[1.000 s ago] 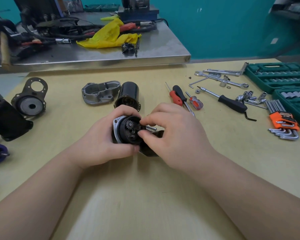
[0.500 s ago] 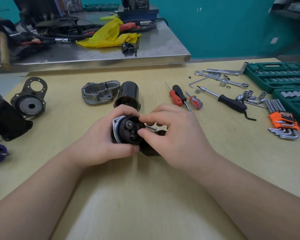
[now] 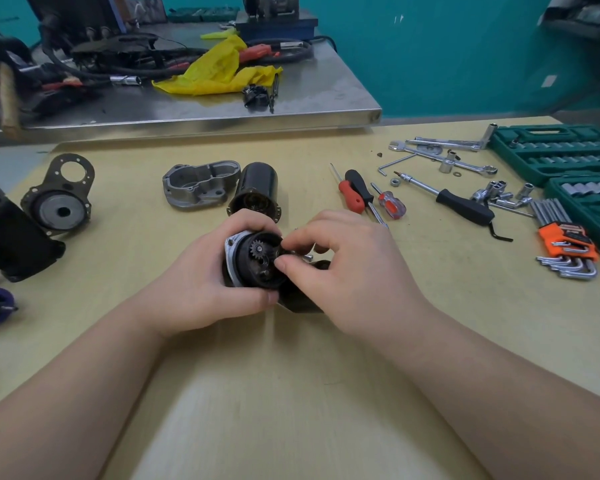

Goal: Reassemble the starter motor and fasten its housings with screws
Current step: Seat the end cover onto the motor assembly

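Head view: left hand (image 3: 201,292) grips the gear housing (image 3: 253,261) above the bench (image 3: 291,393); right hand (image 3: 347,268), at its 3 o'clock, pinches its rim

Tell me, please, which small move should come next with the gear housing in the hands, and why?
Probably seat the small part pinched by the right hand into the gear housing: the left hand grips it, gears exposed, fingertips at its rim.

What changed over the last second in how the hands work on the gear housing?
The right hand opened its pinch a little: index finger lifted toward the rim, thumb slid lower on the gear housing. The left hand kept gripping the housing in the same place. The parts and tools on the table stayed put.
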Demonstrator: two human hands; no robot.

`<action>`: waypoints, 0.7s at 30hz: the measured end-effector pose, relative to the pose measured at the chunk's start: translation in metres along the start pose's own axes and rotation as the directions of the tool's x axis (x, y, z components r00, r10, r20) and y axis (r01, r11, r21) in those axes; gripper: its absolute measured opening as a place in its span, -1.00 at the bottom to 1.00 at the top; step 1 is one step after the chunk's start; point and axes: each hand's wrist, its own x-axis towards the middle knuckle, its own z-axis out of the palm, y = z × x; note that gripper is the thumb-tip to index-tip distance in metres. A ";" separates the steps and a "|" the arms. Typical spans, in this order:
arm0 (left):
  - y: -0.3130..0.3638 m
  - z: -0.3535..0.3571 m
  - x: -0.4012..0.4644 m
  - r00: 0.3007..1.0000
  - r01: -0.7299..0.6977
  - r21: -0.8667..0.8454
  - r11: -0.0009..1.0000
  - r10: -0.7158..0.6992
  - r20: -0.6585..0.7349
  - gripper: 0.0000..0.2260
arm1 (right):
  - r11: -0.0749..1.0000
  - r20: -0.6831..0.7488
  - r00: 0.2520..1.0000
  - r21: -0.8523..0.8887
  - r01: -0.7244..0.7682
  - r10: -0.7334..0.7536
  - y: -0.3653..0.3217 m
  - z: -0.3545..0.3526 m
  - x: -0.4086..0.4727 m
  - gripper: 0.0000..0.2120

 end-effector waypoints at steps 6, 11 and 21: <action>-0.002 -0.001 -0.001 1.000 -0.008 0.033 0.999 0.008 0.004 -0.33 | 0.987 0.169 0.976 0.056 -0.149 0.138 0.004 -0.003 0.003 -0.67; -0.001 -0.009 -0.002 0.994 0.041 0.120 0.992 -0.052 0.092 -0.03 | 0.995 0.226 0.970 0.016 -0.094 0.088 0.004 -0.001 0.002 -0.60; 0.003 -0.030 -0.006 0.993 0.112 0.200 0.973 -0.116 0.008 -0.39 | 0.970 0.249 0.959 0.166 -0.179 0.134 0.013 -0.006 0.006 -0.79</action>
